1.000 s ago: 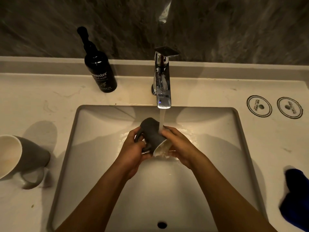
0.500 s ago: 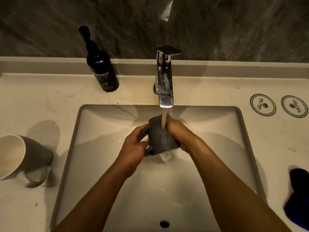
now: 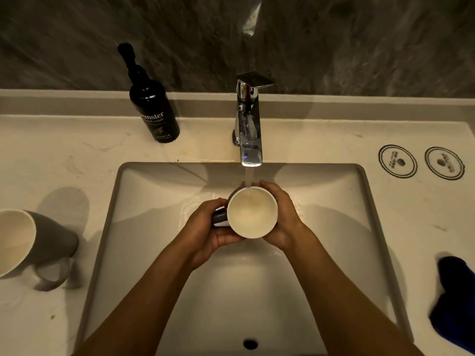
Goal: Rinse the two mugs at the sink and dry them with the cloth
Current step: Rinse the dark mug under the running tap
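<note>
Setting: pale stone countertop (image 3: 64, 155) with a dark veined wall behind it and a low ledge along the back edge.
Sink: white rectangular basin (image 3: 154, 201) set into the middle of the countertop; drain hole (image 3: 250, 344) near its front edge.
Tap: chrome faucet (image 3: 248, 124) at the middle of the sink's back edge, running, a thin stream of water (image 3: 247, 177) falling from the spout.
Held mug: grey mug (image 3: 252, 213) with a cream inside, upright over the back half of the basin, mouth up, the stream entering at its far rim; its handle points to the left.
Left hand: left hand (image 3: 209, 233) wrapped around the handle side of the mug, fingers curled under and around it.
Right hand: right hand (image 3: 281, 214) cupped against the mug's right wall, fingertips reaching the far rim beside the stream.
Second mug: second grey mug (image 3: 33, 242) standing on the countertop at the left edge, well apart from the basin, handle toward the front; it is partly cut off by the frame.
Cloth: dark blue cloth (image 3: 455, 307) bunched on the countertop near the front right corner.
Soap: black pump bottle (image 3: 151, 106) labelled as hand wash, upright near the back edge, left of the tap.
Coasters: two round printed discs (image 3: 397, 161) flat on the countertop toward the back right corner, side by side.
</note>
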